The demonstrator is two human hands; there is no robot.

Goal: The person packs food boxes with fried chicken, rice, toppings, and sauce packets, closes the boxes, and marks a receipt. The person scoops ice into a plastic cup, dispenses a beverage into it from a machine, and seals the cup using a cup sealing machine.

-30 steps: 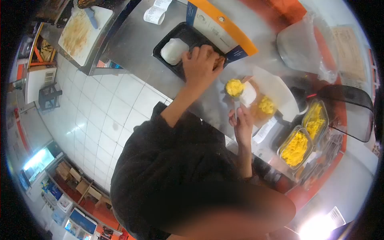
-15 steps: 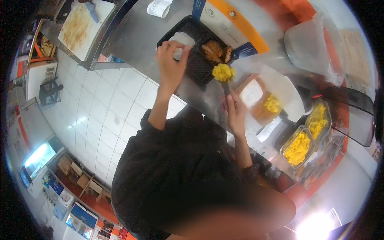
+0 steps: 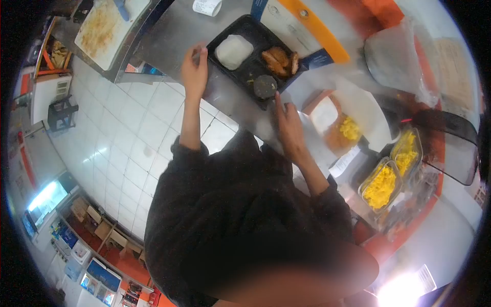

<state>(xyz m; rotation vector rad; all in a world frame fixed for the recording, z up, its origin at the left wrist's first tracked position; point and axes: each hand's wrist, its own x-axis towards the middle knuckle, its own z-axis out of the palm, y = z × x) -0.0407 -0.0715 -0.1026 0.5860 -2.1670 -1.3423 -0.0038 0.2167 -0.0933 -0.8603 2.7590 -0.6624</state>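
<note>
My right hand is closed on the handle of a scoop, whose round dark underside faces up over the near compartment of a black tray. Beside the tray's left edge, my left hand has its fingers apart and holds nothing. Wrapped in white paper, a rounded item fills the tray's left compartment. Browned meat pieces lie in the far right one. To the right, an open paper-lined box holds a white wrapped item and yellow food.
Two clear containers of yellow food stand at the right. A white and orange bag lies behind the tray. Receipts rest by the box and at the top edge. A cutting board is at upper left.
My right hand has moved left and turned the scoop over above the tray. The yellow scoopful no longer shows. My left hand has left the white wrapped item and moved left.
</note>
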